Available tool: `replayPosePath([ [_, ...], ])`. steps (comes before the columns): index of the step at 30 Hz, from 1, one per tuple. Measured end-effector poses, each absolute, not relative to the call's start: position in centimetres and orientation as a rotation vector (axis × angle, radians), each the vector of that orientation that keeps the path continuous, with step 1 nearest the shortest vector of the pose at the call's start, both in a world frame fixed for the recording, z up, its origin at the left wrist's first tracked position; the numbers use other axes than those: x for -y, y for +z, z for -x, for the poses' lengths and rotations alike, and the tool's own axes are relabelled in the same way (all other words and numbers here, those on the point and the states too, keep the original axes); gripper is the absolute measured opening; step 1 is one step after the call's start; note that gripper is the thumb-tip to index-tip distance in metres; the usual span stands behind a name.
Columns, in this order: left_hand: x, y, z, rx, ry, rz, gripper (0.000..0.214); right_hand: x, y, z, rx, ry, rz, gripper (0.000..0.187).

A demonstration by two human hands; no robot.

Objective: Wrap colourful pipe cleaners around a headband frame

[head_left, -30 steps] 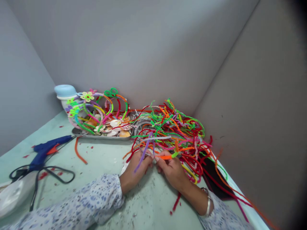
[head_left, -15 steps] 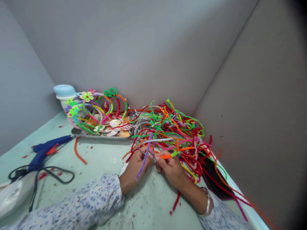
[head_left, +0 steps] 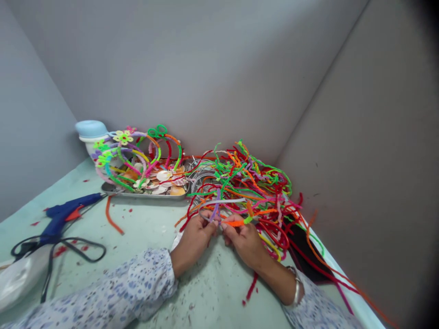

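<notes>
Bending inward, left hand (head_left: pixel 192 241), right hand (head_left: pixel 244 242), apparently pinching pipe cleaners (head_left: pixel 235 223)

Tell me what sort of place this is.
Most likely a small handicraft workstation, a walled-in bench corner for making hair accessories. A blue hot glue gun lies near a heap of colored pipe cleaners and a metal tray holding pipe-cleaner hairbands.

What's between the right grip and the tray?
From the right grip to the tray, the left grip, pinching a purple pipe cleaner, is in the way, and loose red and orange strands lie beyond it.
</notes>
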State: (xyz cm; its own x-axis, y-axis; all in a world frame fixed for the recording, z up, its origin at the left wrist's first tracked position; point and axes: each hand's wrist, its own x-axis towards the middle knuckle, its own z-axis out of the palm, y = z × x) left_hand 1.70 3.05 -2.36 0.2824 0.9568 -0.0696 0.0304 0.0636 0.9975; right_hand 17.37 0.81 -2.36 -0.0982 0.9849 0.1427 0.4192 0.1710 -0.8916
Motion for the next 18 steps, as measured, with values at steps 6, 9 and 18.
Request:
replayPosePath([
  [6, -3.1, -2.1, -1.8, -1.037, 0.920, -1.282, 0.017, -0.9, -2.5, -17.4, 1.661, 0.835, 1.365, 0.019],
  [9, -3.0, -2.0, -1.8, -1.022, 0.927, -1.278, 0.022, -0.8, -2.0, -17.3, 1.659, 0.803, 1.383, 0.018],
  [18, -3.0, -1.7, -1.9, -1.035, 0.957, -1.300, 0.020, -0.4, -0.7, -17.0, 1.719, 0.684, 1.357, 0.023],
])
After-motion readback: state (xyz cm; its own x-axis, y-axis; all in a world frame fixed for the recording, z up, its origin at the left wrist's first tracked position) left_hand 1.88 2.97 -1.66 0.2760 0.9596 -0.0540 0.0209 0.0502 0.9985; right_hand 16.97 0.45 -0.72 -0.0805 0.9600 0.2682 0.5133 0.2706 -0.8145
